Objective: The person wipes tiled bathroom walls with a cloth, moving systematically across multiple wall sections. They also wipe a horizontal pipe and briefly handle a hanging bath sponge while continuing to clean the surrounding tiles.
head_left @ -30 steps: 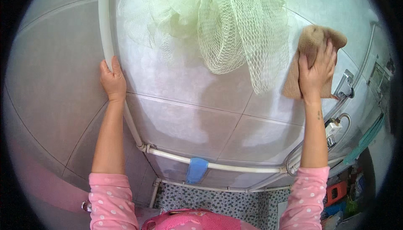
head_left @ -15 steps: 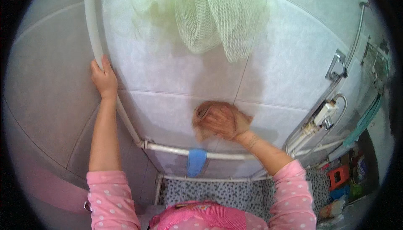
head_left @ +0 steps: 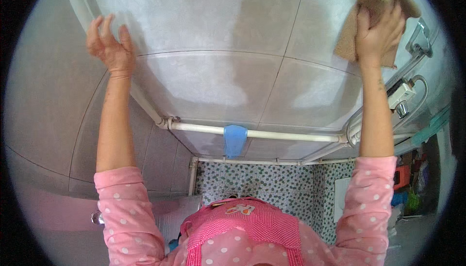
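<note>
Head view: toward 2 o'clock, the right hand (head_left: 379, 35) lies over a brown cloth (head_left: 347, 44) against the tiled wall (head_left: 194, 84). Its fingers lie slightly spread on the fabric, the thumb set apart; whether the fingertips grip it I cannot tell. Toward 10 o'clock, the left hand (head_left: 111, 48) has loosely curled, parted fingers with nothing between them, beside an upright white pipe (head_left: 79, 1); whether the hand touches the pipe is unclear.

The likeliest trouble, I judge, is at the cloth's outer edge. A chrome bracket (head_left: 420, 39) sits just beyond it, further out along 2 o'clock, so a sweep that way could snag the fabric or knock the knuckles. A stroke toward 3 o'clock could bump the white fitting (head_left: 402, 95) and its curved hose (head_left: 425, 91).

With both arms reaching high and the left fingers not wrapped round the pipe, a slip on the speckled floor (head_left: 257, 176), toward 6 o'clock, would leave little to catch hold of; wet soles would be one cause, though I cannot see any wetness. A low pass might also dislodge the blue cloth (head_left: 235, 142) draped over the horizontal pipe (head_left: 296, 137), just below centre toward 6 o'clock
</note>
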`<state>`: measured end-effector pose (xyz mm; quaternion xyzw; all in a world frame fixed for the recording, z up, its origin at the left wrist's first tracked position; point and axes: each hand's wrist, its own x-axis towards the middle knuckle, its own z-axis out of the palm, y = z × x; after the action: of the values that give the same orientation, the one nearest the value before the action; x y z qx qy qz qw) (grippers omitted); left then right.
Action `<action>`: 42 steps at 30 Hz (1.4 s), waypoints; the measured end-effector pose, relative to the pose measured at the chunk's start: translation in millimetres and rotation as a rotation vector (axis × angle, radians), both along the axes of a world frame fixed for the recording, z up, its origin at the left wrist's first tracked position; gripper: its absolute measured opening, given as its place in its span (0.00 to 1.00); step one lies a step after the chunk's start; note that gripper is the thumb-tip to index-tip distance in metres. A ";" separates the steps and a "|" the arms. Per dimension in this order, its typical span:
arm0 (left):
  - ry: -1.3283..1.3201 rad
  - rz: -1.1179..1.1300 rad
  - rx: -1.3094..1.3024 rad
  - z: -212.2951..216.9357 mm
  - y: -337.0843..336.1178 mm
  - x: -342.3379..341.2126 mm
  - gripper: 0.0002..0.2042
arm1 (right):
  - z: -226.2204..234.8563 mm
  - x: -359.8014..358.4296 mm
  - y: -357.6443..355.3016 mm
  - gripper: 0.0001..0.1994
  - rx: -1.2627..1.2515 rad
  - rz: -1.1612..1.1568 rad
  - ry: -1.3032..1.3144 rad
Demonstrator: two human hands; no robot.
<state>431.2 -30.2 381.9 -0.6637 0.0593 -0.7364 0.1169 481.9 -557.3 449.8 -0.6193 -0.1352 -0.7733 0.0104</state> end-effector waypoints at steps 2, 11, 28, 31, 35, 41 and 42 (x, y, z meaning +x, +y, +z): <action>0.063 -0.204 0.038 -1.8 -34.3 10.3 0.18 | -41.6 -8.0 13.4 0.37 -0.009 -0.004 0.099; 0.187 -0.402 0.133 14.1 -181.6 23.0 0.19 | -262.8 -58.7 -24.0 0.34 -0.269 -0.150 0.881; 0.194 -0.267 0.106 4.5 -184.4 23.1 0.21 | -150.8 -20.7 -36.7 0.43 0.048 -0.073 0.267; 0.191 -0.272 0.118 4.4 -184.1 21.8 0.25 | -300.7 -26.6 -49.0 0.41 0.074 -0.054 0.597; 0.214 -0.291 0.091 3.6 -195.4 20.9 0.26 | -429.1 -45.6 -56.1 0.44 0.239 -0.029 1.099; 0.226 -0.283 0.085 -4.1 -185.9 21.1 0.27 | -285.8 -46.6 -62.1 0.45 0.043 -0.055 0.793; 0.219 -0.286 0.092 -2.0 -187.3 20.7 0.27 | -247.9 -42.5 -63.2 0.44 0.077 -0.062 0.770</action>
<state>451.8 -217.5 379.9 -0.7187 0.1993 -0.6652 0.0341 439.5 -620.5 202.0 -0.8673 -0.0733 -0.4886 0.0603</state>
